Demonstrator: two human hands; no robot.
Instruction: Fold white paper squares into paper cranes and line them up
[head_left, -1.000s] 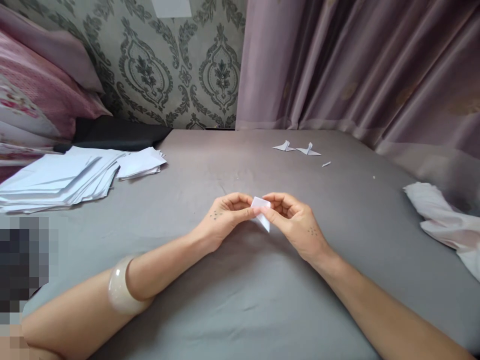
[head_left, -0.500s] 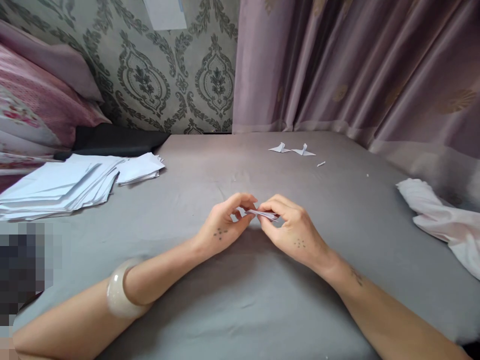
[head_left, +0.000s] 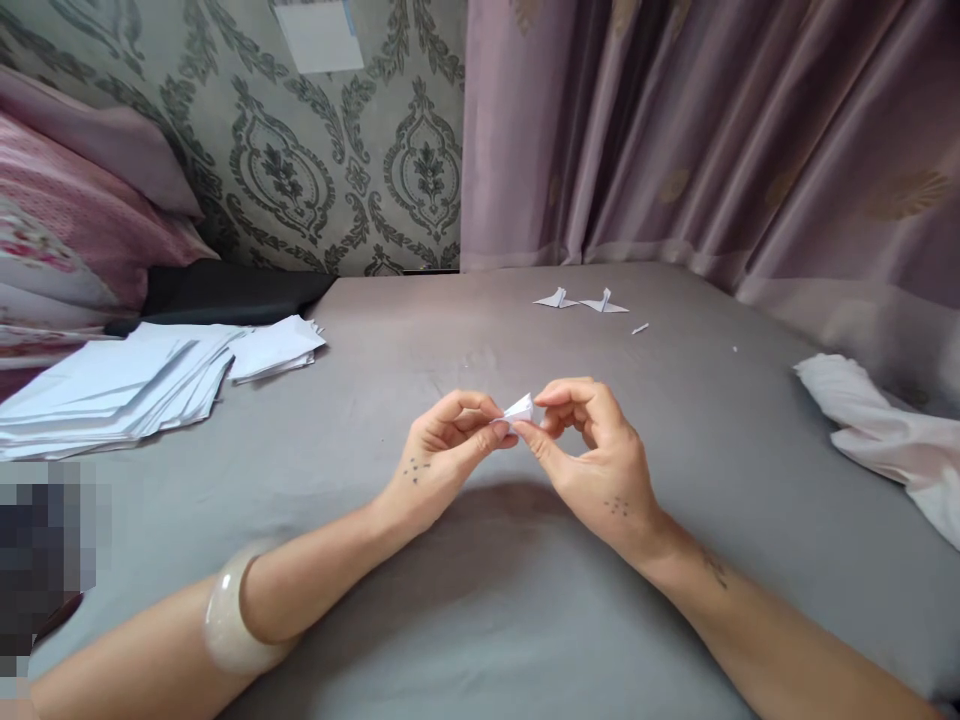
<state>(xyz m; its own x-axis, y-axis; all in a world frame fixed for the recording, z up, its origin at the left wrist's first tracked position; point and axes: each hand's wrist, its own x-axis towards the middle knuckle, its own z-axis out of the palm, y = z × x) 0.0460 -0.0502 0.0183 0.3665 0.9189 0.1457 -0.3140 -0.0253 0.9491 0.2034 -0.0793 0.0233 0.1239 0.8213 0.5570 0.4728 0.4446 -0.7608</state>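
Between my hands is a small piece of folded white paper (head_left: 520, 408), held above the grey cloth surface. My left hand (head_left: 450, 445) pinches its left end between thumb and fingers. At its right edge, my right hand (head_left: 596, 440) touches the paper with the thumb and index fingertip, its other fingers curled. Part of the paper is hidden behind my fingertips. Farther back stand two folded paper cranes (head_left: 556, 298) side by side, their wings spread.
Stacks of white paper sheets (head_left: 105, 385) lie at the left, by a black item (head_left: 232, 290). A small white scrap (head_left: 640, 328) rests near the cranes. White crumpled cloth (head_left: 885, 420) is at the right. A patterned wall (head_left: 352, 170) and purple curtains (head_left: 525, 130) stand behind.
The folded paper has turned from lying flat to tilted upward, showing a wider face. My right hand's fingers have spread farther from the thumb, around the paper's right edge.
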